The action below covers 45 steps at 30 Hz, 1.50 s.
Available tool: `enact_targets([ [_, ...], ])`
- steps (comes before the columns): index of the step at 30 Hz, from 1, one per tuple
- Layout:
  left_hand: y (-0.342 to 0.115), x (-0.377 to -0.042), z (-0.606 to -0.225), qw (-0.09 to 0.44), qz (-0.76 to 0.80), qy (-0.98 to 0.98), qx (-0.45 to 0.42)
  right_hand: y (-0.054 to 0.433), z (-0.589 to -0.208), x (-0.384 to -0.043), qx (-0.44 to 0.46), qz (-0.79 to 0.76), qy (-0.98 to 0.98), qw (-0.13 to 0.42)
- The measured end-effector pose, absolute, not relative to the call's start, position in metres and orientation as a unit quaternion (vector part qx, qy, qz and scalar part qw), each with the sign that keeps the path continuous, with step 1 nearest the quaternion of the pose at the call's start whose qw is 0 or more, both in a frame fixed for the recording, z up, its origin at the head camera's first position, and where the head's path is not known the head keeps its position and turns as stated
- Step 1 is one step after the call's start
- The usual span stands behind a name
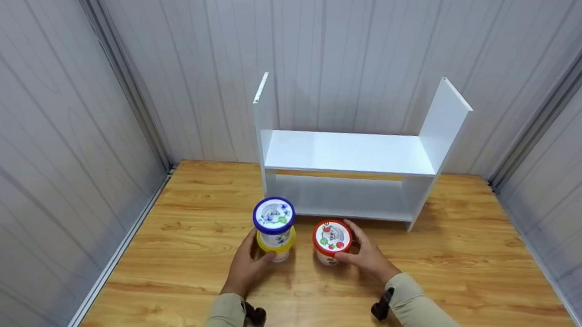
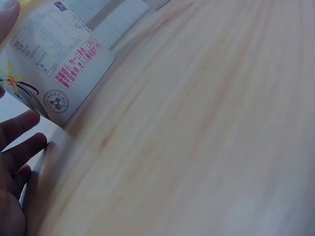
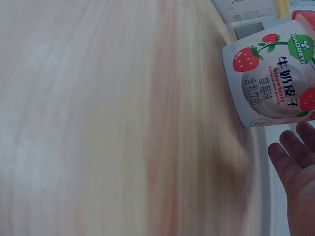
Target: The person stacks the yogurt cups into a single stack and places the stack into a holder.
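Observation:
A tub with a blue lid is stacked on a tub with a yellow lid. My left hand grips the yellow-lidded tub from its left side, thumb in front. In the left wrist view this tub shows printed text and a vanilla flower. To the right, my right hand holds a strawberry tub with a red lid between thumb and fingers. Its strawberry print faces the right wrist camera. Both lower tubs appear upright at the wooden table, just in front of the shelf.
A white two-level shelf with tall side panels stands behind the tubs, near the back wall. The wooden table spreads out around it. Panelled walls border the table on the left and right.

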<state>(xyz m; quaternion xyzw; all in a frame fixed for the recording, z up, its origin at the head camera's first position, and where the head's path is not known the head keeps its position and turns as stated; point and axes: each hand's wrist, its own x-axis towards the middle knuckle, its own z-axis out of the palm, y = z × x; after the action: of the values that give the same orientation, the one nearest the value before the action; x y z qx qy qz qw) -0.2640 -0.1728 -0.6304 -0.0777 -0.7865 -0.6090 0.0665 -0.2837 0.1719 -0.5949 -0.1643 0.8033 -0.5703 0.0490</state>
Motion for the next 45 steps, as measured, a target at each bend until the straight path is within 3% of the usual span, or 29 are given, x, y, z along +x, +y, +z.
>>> enact_targets([
  [20,-0.171,-0.264,-0.63,0.063,-0.615,-0.784,-0.054,0.168,-0.606,-0.285,-0.159,-0.596,0.786,0.048],
  [28,-0.168,-0.25,-0.602,0.057,-0.619,-0.781,-0.064,0.169,-0.61,-0.285,-0.166,-0.604,0.778,0.049],
  [37,-0.172,-0.264,-0.629,0.063,-0.601,-0.795,-0.054,0.17,-0.613,-0.284,-0.192,-0.61,0.768,0.037],
  [45,-0.173,-0.265,-0.631,0.059,-0.603,-0.793,-0.06,0.169,-0.61,-0.282,-0.199,-0.632,0.748,0.049],
])
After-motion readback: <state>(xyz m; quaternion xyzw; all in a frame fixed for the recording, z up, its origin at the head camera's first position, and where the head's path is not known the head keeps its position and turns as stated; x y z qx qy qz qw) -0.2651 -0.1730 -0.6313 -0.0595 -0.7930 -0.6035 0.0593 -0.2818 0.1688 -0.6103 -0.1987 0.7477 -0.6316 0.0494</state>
